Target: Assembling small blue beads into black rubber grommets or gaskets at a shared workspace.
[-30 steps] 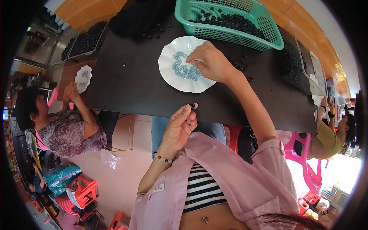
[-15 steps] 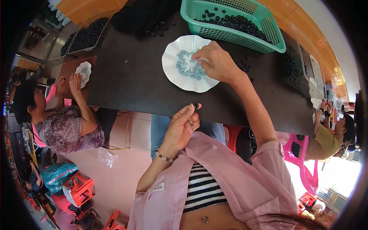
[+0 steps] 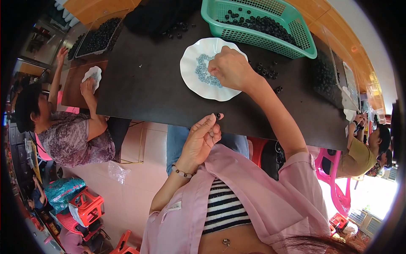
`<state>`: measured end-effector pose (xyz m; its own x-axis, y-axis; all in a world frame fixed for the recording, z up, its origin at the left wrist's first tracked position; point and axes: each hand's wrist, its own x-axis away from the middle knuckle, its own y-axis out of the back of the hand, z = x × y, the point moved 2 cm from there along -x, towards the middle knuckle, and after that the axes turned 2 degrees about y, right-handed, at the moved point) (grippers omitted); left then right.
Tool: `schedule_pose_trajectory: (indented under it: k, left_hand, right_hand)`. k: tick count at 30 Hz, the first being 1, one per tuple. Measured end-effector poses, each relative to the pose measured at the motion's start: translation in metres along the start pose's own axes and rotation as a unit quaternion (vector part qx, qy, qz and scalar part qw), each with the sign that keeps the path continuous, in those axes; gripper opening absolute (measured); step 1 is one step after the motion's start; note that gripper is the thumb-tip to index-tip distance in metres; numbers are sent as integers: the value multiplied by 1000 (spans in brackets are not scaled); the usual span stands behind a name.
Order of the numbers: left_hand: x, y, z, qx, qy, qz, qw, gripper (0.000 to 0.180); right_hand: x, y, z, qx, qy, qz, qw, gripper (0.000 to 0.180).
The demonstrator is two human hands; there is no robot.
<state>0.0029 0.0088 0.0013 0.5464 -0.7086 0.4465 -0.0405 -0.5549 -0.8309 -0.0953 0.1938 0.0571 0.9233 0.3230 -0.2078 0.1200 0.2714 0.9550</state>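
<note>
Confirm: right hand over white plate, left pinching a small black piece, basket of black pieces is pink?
Not quite: the basket is green, not pink, as the head view shows. Right hand over the white plate, left hand pinching a small black piece: correct.

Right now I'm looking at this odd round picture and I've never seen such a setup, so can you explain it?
There's no machine: these are a person's two bare hands, seen from above by a wide fisheye camera worn on the head, so straight edges bend. The left hand pinches a small black piece near the table's edge. The right hand reaches over a white wavy-edged plate of pale blue bits; whether it holds one is hidden. Beyond the plate, on the dark table, sits a green basket containing more black pieces. Other people sit at both sides.
</note>
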Motion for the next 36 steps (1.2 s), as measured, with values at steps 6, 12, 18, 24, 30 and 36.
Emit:
schedule_pose_trajectory:
  k: [6,12,18,24,30,36]
  left_hand:
    - [2,4,1,-3,-11,28,1000,25]
    - [2,3,1,1,-11,31,999,25]
    - [5,-4,-1,-1,-18,46,999,26]
    - [4,-23,-3,17,-12,84,996,27]
    - [4,-36,5,40,17,102,994,17]
    - [6,-37,6,44,19,102,994,13]
  right_hand:
    - [-9,-1,9,86,24,44,995,7]
    - [-6,4,2,24,14,33,999,4]
    - [26,34,14,-321,-62,-34,945,10]
    - [77,26,46,-654,-153,-68,738,11]
    - [98,20,62,-757,-179,-72,624,9]
    - [105,9,61,-766,-163,-83,616,12]
